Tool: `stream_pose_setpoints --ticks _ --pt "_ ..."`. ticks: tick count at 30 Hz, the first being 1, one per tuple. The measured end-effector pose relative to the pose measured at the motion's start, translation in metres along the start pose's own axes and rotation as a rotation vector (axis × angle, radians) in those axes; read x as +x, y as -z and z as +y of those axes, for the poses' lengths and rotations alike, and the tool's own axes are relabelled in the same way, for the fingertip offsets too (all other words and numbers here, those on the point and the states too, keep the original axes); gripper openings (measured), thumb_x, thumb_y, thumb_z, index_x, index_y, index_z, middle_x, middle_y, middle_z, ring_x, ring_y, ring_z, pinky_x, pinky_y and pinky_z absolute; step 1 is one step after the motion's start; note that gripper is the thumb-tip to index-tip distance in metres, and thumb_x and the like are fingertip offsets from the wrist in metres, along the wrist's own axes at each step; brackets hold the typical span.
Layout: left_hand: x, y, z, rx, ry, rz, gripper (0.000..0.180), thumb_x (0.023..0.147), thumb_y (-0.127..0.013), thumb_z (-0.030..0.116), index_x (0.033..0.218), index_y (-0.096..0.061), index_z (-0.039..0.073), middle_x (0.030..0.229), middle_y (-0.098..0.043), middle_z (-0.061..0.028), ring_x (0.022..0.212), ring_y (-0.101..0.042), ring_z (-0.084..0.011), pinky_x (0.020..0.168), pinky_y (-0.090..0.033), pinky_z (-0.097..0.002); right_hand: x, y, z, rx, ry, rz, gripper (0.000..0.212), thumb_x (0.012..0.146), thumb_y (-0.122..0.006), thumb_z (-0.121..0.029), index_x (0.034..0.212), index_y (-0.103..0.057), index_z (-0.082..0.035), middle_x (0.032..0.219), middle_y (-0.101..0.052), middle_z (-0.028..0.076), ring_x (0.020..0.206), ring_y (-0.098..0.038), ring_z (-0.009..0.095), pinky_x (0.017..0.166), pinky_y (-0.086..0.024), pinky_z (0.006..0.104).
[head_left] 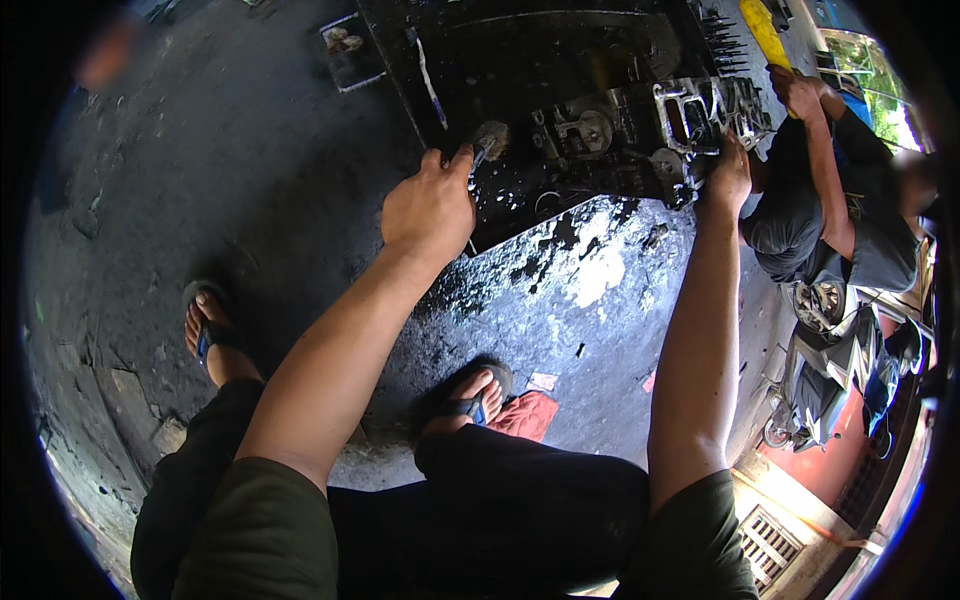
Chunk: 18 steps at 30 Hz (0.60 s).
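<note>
My left hand (pixel 430 205) is closed round the handle of a brush (pixel 491 138). Its round bristle head sits over the black tray (pixel 490 212), to the left of a greasy metal engine casting (pixel 640 128). The casting lies across the tray, with open cavities and round bosses; oil blackens its left part, and its right end shines brighter. At that right end my right hand (pixel 728 180) is closed on the casting's edge, its fingertips partly hidden. A slim white-handled brush (pixel 428 78) rests in the tray, farther back.
Another person (pixel 800 225) crouches at the right, holding a yellow object (pixel 765 32). Rows of dark thin pieces (pixel 728 45) stand beside the tray. A motorcycle (pixel 825 385) is parked behind. A red cloth (pixel 525 415) lies by my foot on the oily floor (pixel 560 330).
</note>
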<state>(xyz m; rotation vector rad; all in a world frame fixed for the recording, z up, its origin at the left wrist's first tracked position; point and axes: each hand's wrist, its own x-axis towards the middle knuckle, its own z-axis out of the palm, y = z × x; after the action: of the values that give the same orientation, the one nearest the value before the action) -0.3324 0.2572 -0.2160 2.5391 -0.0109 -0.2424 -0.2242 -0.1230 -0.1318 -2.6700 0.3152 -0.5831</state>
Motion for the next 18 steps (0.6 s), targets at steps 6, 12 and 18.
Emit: stream_pose_setpoints --ticks 6,12,18 --pt "0.012 0.023 0.018 -0.044 0.030 -0.182 0.047 0.099 -0.061 0.022 0.146 -0.059 0.017 0.118 -0.072 -0.0170 0.095 -0.074 -0.0383 0.085 -0.060 -0.0485 -0.001 -0.011 0.003 0.523 -0.187 0.082 0.037 0.103 -0.055 -0.020 0.129 -0.067 0.003 0.122 -0.072 0.013 0.110 -0.067 0.020 0.099 -0.051 0.0329" --pt "-0.012 0.055 0.075 -0.667 -0.181 0.200 0.043 0.095 -0.071 0.015 0.137 -0.067 0.007 0.118 -0.075 -0.0193 0.109 -0.074 -0.0339 0.090 -0.060 -0.0367 -0.003 -0.006 -0.006 0.436 -0.192 0.132 0.037 0.104 -0.056 -0.021 0.128 -0.068 0.004 0.119 -0.073 0.013 0.109 -0.067 0.021 0.098 -0.051 0.0323" --pt "-0.017 0.043 0.084 -0.589 -0.184 0.120 0.042 0.094 -0.072 0.014 0.136 -0.071 0.018 0.099 -0.076 -0.0166 0.073 -0.072 -0.0335 0.066 -0.057 -0.0412 -0.005 -0.010 -0.023 0.618 -0.311 0.137 0.037 0.102 -0.054 -0.021 0.125 -0.070 0.004 0.119 -0.074 0.014 0.108 -0.068 0.021 0.098 -0.052 0.0329"
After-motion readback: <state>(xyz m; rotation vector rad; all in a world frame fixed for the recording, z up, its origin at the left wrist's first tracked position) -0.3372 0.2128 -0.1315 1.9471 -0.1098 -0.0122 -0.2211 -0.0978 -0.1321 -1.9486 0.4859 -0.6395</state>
